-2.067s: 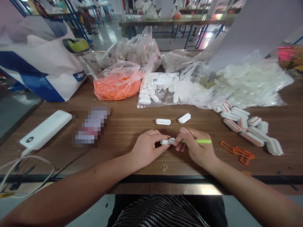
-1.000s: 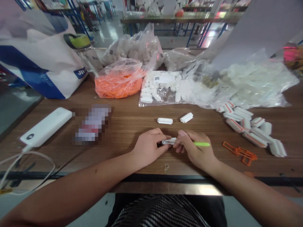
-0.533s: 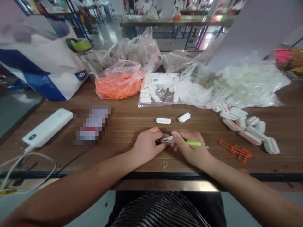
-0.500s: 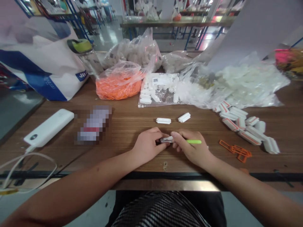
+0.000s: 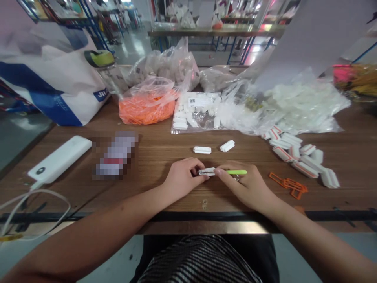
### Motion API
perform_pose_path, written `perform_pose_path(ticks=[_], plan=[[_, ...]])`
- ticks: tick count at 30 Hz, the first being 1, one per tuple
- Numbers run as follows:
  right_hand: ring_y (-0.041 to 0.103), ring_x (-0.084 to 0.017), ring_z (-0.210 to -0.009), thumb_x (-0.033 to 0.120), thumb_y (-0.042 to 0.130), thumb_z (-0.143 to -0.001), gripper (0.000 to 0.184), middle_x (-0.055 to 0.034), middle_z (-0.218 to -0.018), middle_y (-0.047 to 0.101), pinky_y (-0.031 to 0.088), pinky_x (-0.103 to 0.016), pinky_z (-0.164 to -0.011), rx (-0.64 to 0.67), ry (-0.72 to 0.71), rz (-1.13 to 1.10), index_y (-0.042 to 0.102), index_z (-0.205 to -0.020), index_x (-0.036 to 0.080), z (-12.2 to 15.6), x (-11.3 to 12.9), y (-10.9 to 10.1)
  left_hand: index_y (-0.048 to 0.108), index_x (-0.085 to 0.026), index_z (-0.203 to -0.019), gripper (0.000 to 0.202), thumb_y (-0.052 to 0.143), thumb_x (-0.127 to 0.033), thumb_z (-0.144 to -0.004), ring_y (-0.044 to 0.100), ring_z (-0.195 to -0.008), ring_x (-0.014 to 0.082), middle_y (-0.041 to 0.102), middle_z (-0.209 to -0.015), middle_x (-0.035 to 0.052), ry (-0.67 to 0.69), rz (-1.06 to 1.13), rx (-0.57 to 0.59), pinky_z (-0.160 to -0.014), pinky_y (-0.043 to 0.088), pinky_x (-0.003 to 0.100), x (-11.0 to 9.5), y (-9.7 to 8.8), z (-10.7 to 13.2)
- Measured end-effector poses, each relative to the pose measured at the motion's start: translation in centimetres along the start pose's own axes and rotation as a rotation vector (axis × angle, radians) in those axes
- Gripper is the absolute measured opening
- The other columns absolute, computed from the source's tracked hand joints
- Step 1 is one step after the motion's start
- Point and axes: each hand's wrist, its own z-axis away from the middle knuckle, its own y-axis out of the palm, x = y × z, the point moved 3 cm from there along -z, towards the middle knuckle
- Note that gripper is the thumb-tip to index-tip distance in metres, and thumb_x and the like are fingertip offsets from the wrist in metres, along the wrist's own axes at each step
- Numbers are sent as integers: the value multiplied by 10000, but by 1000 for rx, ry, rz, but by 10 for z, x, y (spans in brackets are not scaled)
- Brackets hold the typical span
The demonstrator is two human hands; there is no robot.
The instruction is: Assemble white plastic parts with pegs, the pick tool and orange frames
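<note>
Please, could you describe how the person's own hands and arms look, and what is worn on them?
The left hand and the right hand wear no gloves. The left forearm, marked by one small spot, and the right forearm are bare: no sleeve, watch or bracelet shows there.

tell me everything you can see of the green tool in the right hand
The green tool has a slim, bright yellow-green handle that looks like plastic. It lies nearly level across the picture in the right hand, whose thumb is at its inner end. That end points toward the small white piece in the left hand; a thin dark line along the piece may be the tool's shaft, but its tip is too small to make out.
</note>
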Motion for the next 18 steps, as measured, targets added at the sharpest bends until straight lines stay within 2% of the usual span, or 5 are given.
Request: perform_pose_path(ticks=[4,9,13,18], plan=[[683,-163,-673,312,576,-901,226,-28,-730,736,530,-289,-659,-81,-15,12,726,-770,204,2,0,-2,717,-208,-801,74,741,-236,-738,550,-608,109,637,-699,-27,2,47,-7,-581,423,233,2,-1,1],[634,-134,-492,383,591,-882,302,-36,-606,714,498,-241,-465,-172,160,-139,717,-700,178,3,-18,-6,724,-201,-799,69,737,-217,-734,560,-614,111,647,-717,-15,-1,87,-4,-580,431,234,3,-1,2],[632,-137,-497,405,606,-866,302,-45,-604,713,497,-239,-451,-135,176,-184,728,-720,169,2,-24,1,729,-208,-807,65,732,-212,-742,562,-613,110,646,-714,-16,15,103,4,-583,431,235,3,0,1],[614,-130,-466,380,637,-838,258,-28,-568,699,481,-235,-435,-193,179,-175,718,-714,169,0,-21,4,727,-212,-810,72,731,-218,-739,558,-606,109,651,-722,-15,11,97,14,-572,431,231,5,0,1]])
